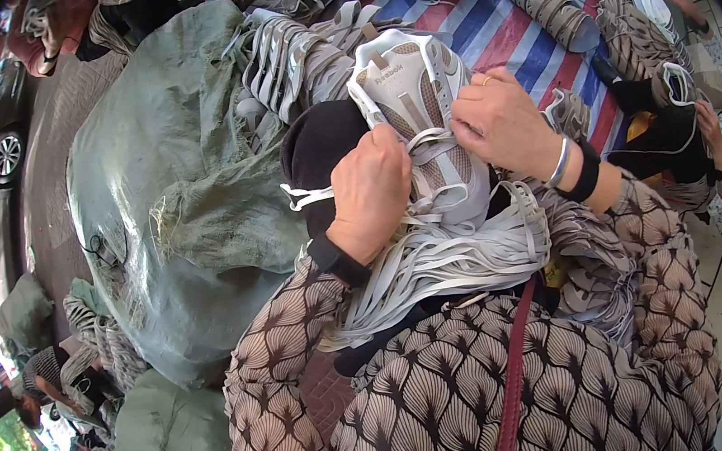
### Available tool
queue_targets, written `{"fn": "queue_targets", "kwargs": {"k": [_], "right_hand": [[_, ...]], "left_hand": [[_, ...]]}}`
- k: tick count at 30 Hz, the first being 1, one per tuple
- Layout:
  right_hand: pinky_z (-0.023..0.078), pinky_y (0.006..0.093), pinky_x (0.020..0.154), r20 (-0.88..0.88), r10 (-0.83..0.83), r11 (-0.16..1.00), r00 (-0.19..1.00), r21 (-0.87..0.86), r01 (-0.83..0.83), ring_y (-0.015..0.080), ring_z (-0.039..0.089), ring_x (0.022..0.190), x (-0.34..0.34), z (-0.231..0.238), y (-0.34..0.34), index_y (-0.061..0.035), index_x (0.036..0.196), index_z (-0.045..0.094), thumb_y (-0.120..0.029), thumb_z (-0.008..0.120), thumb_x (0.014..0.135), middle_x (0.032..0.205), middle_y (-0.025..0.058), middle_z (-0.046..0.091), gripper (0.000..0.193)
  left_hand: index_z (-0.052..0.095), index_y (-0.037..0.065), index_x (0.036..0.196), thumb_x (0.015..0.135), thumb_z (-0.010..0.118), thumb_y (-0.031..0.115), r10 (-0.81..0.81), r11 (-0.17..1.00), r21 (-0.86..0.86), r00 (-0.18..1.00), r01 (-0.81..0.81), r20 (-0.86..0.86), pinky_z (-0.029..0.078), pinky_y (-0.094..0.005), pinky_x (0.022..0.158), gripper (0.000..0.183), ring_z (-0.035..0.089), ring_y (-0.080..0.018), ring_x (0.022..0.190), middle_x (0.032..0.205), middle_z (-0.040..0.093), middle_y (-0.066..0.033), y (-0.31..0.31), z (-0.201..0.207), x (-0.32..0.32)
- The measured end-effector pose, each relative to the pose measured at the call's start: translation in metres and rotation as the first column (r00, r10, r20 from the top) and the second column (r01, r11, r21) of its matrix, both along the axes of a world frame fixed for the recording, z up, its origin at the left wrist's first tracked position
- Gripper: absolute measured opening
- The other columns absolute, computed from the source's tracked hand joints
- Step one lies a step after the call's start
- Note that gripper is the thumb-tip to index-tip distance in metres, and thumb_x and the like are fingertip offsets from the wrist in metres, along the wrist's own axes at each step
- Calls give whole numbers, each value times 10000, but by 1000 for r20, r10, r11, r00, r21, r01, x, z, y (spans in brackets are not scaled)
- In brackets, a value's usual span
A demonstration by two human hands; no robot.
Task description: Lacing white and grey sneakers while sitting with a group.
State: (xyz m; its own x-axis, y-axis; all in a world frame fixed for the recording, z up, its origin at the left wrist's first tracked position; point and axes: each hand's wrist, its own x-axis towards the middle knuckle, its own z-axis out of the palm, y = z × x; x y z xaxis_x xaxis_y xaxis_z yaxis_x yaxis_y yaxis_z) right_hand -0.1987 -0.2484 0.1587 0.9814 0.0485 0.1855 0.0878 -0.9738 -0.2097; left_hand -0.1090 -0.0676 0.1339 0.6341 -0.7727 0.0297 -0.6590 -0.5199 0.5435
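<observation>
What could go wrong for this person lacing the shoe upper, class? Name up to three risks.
The loose laces heaped on the lap could tangle or slide off. The white shoe upper, pinched only by the left hand and right hand, might twist, so a lace misses an eyelet.

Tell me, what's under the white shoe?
Under the shoe lies a bundle of pale flat laces spread across the lap, and a black cloth to its left. The left hand and right hand cover its middle; what lies beneath the laces is hidden.
</observation>
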Motion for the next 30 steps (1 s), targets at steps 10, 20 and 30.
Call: {"fn": "queue_targets", "kwargs": {"k": [10, 20, 30], "right_hand": [[265, 400, 955, -255, 498, 828, 829, -142, -542, 203, 483, 1022, 50, 33, -34, -98, 807, 599, -165, 719, 624, 871, 35, 501, 229], [318, 435, 868, -214, 244, 963, 946, -58, -262, 243, 510, 908, 40, 8, -10, -51, 619, 656, -181, 581, 660, 811, 78, 546, 156], [398, 201, 555, -58, -63, 399, 996, 914, 79, 95, 464, 552, 119, 23, -37, -47, 825, 566, -167, 536, 861, 696, 2, 505, 128]], "left_hand": [[555, 118, 857, 711, 670, 171, -489, 871, 209, 824, 444, 287, 410, -326, 657, 193, 546, -197, 711, 883, 522, -14, 5, 18, 44], [667, 37, 793, 735, 588, 174, -265, 918, 223, 925, 329, -273, 488, -415, 631, 168, 609, -328, 681, 758, 628, -156, -19, 17, 48], [625, 17, 928, 882, 601, 114, -173, 790, -527, 711, -312, -681, 375, -151, 585, 110, 466, 0, 650, 753, 571, 49, -36, 44, 95]]}}
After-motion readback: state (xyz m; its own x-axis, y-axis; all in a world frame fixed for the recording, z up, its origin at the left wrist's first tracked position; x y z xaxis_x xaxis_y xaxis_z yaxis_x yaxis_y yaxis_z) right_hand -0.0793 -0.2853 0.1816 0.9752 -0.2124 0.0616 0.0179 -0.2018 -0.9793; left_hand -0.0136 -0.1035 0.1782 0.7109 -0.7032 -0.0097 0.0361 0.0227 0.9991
